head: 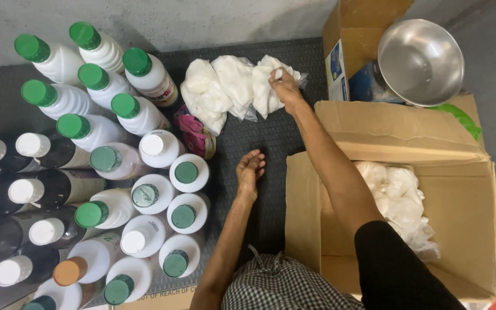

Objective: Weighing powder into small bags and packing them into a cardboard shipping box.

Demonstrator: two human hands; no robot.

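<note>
The right hand [285,86] is at the upper middle of the frame and grips with closed fingers one white plastic bag [271,83], the rightmost of three white bags [219,92] lying together on the dark mat [271,143]. The left hand [250,170] rests open on the mat at the center, holding nothing. White bottles [139,172] stand at the left. An open cardboard box [460,189] at the right holds more bags.

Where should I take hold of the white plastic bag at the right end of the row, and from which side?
Grip the right white bag at its upper right corner, where the right hand already pinches the loose, crinkled plastic. Come from the right: another white bag presses against its left side, so only the right edge is free.
</note>
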